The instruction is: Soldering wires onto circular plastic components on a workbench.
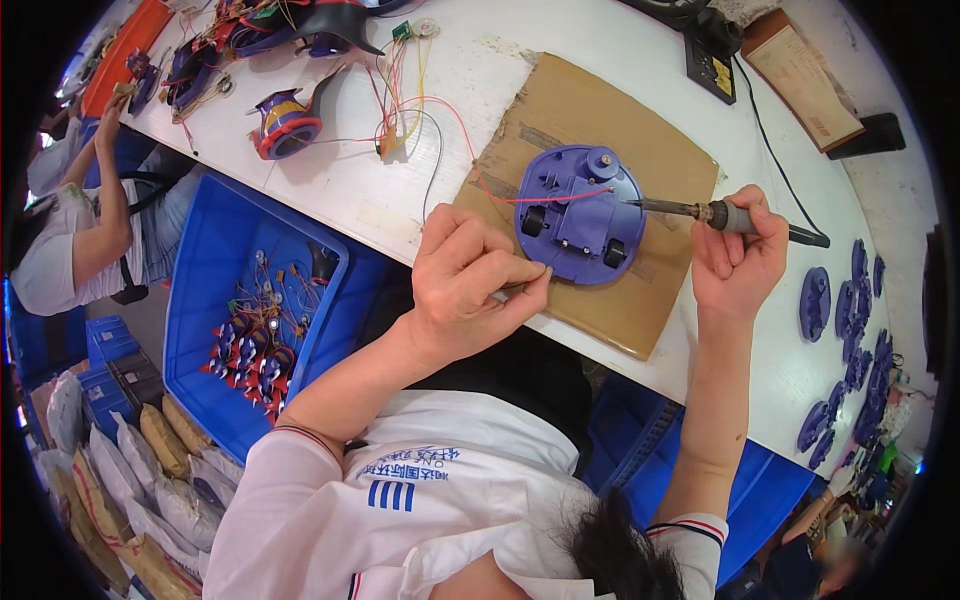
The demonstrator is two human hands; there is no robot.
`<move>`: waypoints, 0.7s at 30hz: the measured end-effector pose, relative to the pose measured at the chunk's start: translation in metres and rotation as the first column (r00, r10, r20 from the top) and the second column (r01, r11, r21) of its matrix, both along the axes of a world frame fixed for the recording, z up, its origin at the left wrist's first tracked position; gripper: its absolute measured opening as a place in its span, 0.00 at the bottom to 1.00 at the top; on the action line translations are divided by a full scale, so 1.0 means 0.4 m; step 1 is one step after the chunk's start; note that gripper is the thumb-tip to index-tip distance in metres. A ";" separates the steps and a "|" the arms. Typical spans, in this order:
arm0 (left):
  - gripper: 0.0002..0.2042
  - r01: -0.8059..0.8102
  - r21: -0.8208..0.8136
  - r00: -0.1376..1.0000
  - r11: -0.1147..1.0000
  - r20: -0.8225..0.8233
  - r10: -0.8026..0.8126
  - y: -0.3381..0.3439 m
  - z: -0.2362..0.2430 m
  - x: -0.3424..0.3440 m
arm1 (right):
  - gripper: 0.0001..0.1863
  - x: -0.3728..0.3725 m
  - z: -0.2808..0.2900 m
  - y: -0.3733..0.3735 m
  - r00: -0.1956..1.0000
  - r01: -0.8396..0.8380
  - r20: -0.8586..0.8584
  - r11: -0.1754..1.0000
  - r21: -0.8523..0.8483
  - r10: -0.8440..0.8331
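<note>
A purple plastic toy base (580,232) with small black wheels lies on a brown cardboard sheet (560,110). In my right hand (738,265) is a soldering iron (690,208), gripped by its dark handle. Its tip touches or almost touches the middle of the base, close to the end of a red wire (500,198). My left hand (470,275) is closed in a pinch at the base's near left edge; what the fingertips hold, if anything, is hidden. The red wire runs left to a bundle of coloured wires (392,140) beside a purple, red and yellow toy part (288,122).
A blue bin (190,290) with wired toy parts stands left of the white table (370,215). Several purple bases (815,305) lie at the right. A black soldering stand (712,70) and cardboard box (800,80) are at the back. Another person (95,220) works at the left.
</note>
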State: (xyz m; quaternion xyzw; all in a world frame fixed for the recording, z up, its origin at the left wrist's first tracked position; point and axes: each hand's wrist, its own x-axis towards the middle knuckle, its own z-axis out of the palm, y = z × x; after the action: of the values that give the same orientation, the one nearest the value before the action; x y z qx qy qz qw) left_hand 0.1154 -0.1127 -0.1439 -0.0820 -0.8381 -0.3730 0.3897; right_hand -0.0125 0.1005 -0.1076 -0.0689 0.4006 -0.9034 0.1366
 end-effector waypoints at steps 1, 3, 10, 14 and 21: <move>0.11 0.016 -0.009 1.000 1.000 0.020 -0.016 -0.002 0.001 0.003 | 0.11 -0.004 0.002 0.005 1.000 0.017 0.012 1.000 -0.008 -0.017; 0.12 0.036 -0.019 0.999 0.999 0.032 -0.035 -0.003 0.018 0.001 | 0.11 -0.013 0.010 0.015 0.999 0.038 0.015 0.999 -0.017 -0.038; 0.29 0.130 -0.104 0.981 0.986 0.157 -0.113 0.018 0.180 -0.069 | 0.07 -0.024 0.053 0.024 0.982 0.173 0.091 0.982 -0.069 -0.167; 0.31 0.179 -0.236 0.939 0.955 0.331 -0.094 -0.009 0.153 -0.123 | 0.07 -0.024 0.068 0.025 0.920 0.335 0.203 0.941 0.041 -0.336; 0.14 -0.065 0.122 0.968 0.990 0.251 0.032 -0.163 0.157 -0.150 | 0.07 -0.029 0.040 0.068 0.974 0.183 0.156 0.977 -0.110 -0.165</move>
State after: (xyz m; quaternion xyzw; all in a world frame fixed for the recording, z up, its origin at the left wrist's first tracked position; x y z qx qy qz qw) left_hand 0.0552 -0.1781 -0.0809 0.0112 -0.8561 -0.4239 0.2954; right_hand -0.0241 0.1276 -0.0915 0.0246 0.3373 -0.9376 0.0811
